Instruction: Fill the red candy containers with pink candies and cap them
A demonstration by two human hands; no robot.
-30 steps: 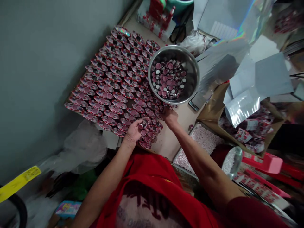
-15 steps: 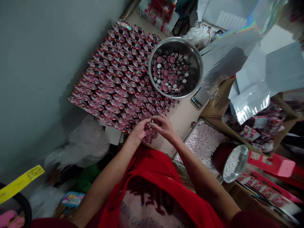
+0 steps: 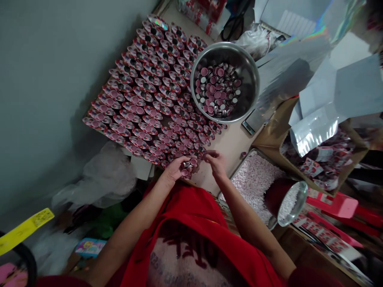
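Note:
My left hand (image 3: 174, 169) is cupped around several small round pink caps (image 3: 193, 162) with silvery rims, at the near edge of the rows. My right hand (image 3: 217, 163) is just to the right, its thumb and forefinger pinched together beside the closest row; what they pinch is too small to make out. Before both hands stand dense rows of red-and-pink printed oval pieces (image 3: 140, 95). Nearer pieces have pink discs in their middles, while many farther ones show dark round holes. A steel bowl (image 3: 255, 85) behind holds many loose pink and white caps (image 3: 218, 88).
On the right, a metal tray (image 3: 236, 171) holds small pale pellets, with a tilted metal scoop (image 3: 303, 195) over it. A cardboard box (image 3: 269, 131) of wrapped packs stands beyond. A small scale (image 3: 249, 126) and a loose cap (image 3: 243, 154) lie on the table.
My right hand has drawn away from my left, moving a little right, and its fingers are now pinched. The caps in my left hand show more openly. The view has shifted slightly.

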